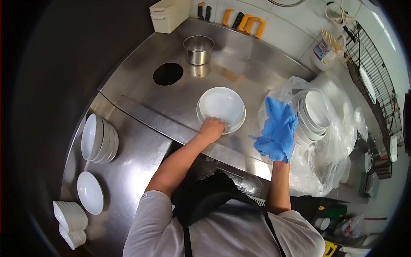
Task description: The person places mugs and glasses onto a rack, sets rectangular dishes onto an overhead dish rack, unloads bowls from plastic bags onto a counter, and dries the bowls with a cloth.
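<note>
My left hand (pixel 212 129) has its fingers curled over the near rim of a white bowl (pixel 221 106). Beneath that bowl shows the rim of another white dish (pixel 239 123), on the steel counter (pixel 141 96). A crumpled blue cloth (pixel 277 128) drapes over my right hand (pixel 293 147) and hides most of its fingers. Just right of the cloth, a stack of white bowls (pixel 316 110) sits in a clear plastic bag (pixel 327 167).
A steel pot (pixel 199 53) stands behind a round hole (pixel 168 73) in the counter. At left are stacked bowls (pixel 95 137), a white plate (pixel 90 192) and several small white dishes (pixel 70 216). Yellow and black handles (pixel 244 22) line the back wall.
</note>
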Demonstrator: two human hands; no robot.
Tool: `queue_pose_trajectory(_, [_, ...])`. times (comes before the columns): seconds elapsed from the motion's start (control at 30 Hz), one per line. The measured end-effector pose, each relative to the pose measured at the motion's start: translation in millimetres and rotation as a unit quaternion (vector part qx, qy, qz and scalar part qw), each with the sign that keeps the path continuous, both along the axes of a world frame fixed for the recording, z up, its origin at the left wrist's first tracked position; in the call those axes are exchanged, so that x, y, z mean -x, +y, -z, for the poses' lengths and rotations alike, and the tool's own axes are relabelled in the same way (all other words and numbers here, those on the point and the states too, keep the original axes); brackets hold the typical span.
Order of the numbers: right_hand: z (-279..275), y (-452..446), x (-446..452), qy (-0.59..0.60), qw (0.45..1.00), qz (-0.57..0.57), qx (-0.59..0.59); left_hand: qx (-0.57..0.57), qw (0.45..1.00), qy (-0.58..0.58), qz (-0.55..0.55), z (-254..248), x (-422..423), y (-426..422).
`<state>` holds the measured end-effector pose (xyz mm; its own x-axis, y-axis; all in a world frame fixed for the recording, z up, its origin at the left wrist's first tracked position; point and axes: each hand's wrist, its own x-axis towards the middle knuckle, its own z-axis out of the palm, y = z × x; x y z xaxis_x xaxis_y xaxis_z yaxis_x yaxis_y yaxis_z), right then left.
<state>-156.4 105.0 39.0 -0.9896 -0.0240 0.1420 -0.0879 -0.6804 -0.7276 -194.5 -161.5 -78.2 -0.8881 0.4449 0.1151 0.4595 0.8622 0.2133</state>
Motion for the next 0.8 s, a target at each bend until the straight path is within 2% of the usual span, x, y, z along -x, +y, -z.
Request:
queue_pose_trajectory(0.1, [16.8,17.8,-15.0,-0.028,0.999,0.018,0.011,-0.028,0.993,0.097,0.059,-1.1,0.9,-0.9])
queue_pose_trajectory(0.2, [24.1,30.6,-23.3,-0.04,0.998,0.036,0.014,-0.052,0.989,0.122,0.067,-8.6,4.9,3.1])
queue_pose_trajectory(0.23, [25.8,32.9,-26.5,-0.053,0.997,0.052,0.012,-0.059,0.989,0.124,0.058,-10.4,6.4,3.2])
queue_pose_trajectory(0.3, [23.3,34.7,-28.1,-0.004,0.999,0.023,0.03,-0.073,0.988,0.132,0.034,-19.9,10.5,2.4])
queue_pose_trajectory(0.4, [8.2,28.3,-27.7,-0.014,0.999,0.026,0.037,-0.164,0.97,0.177,-0.021,-46.7,11.8,-7.3])
queue_pose_trajectory(0.43, [2.6,25.7,-28.1,-0.036,0.996,0.047,-0.063,-0.183,0.957,0.212,-0.067,-56.9,14.2,-13.0])
queue_pose_trajectory(0.47, [-3.0,23.1,-28.5,-0.06,0.983,0.063,-0.163,-0.202,0.941,0.246,-0.113,-67.7,19.2,-20.4])
queue_pose_trajectory(0.5, [-8.8,21.0,-27.8,-0.081,0.927,0.087,-0.355,-0.267,0.918,0.257,-0.143,-87.2,23.4,-35.6])
queue_pose_trajectory(0.53, [-6.6,20.5,-27.2,-0.085,0.903,0.1,-0.41,-0.326,0.889,0.241,-0.214,-108.2,27.3,-51.2])
queue_pose_trajectory(0.57, [-4.3,19.9,-26.7,-0.089,0.875,0.111,-0.463,-0.39,0.837,0.23,-0.306,-129.5,33.4,-65.8])
queue_pose_trajectory(0.63, [37.2,20.5,-20.3,-0.065,0.941,0.11,-0.313,-0.63,0.698,0.156,-0.301,-167.4,36.3,-99.2])
queue_pose_trajectory(0.67, [60.2,18.7,-15.6,-0.051,0.965,0.108,-0.232,-0.708,0.635,0.155,-0.266,-166.8,36.1,-115.2])
queue_pose_trajectory(0.7, [77.6,15.5,-10.4,-0.039,0.983,0.104,-0.15,-0.712,0.635,0.172,-0.244,-177.1,22.4,-121.7])
queue_pose_trajectory(0.73, [72.4,3.6,-8.0,-0.026,0.993,0.099,-0.065,-0.725,0.62,0.159,-0.254,-182.3,10.4,-122.3])
queue_pose_trajectory(0.77, [74.8,-23.6,-1.9,0.008,0.96,0.157,-0.231,-0.736,0.606,0.144,-0.264,-183.4,-1.4,-119.4])
queue_pose_trajectory(0.8, [64.7,-62.4,2.9,0.08,0.943,0.146,-0.288,-0.714,0.631,0.122,-0.277,-179.8,-14.2,-114.2])
